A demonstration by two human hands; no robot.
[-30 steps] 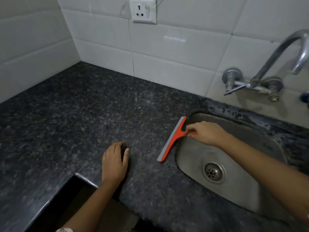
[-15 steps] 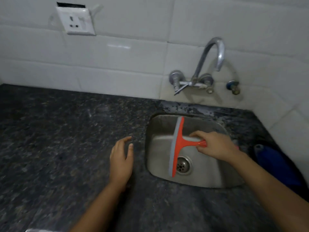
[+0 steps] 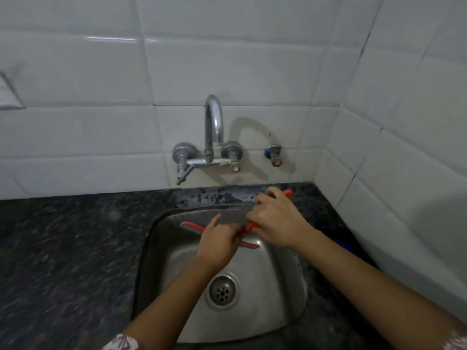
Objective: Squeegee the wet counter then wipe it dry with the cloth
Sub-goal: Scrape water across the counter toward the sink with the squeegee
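Note:
Both hands hold the orange squeegee [image 3: 194, 226] over the steel sink [image 3: 255, 314]. My right hand [image 3: 278, 221] grips its handle, whose orange tip sticks out past the knuckles toward the back wall. My left hand [image 3: 219, 245] is closed on the blade, with the grey rubber strip [image 3: 233, 219] showing between the two hands. The dark speckled counter [image 3: 63, 248] stretches to the left and has wet patches behind the sink. A blue cloth [image 3: 341, 243] lies on the counter to the right, mostly hidden by my right forearm.
A chrome tap [image 3: 213, 127] with two valves comes out of the white tiled wall above the sink. A small blue-capped valve [image 3: 273, 152] sits to its right. The tiled side wall [image 3: 404, 173] closes in the right. The drain [image 3: 222, 290] lies below my left wrist.
The view has swung right and centred on the sink. My right hand carried the squeegee from the counter's edge to over the sink, and my left hand left the counter and took hold of the blade.

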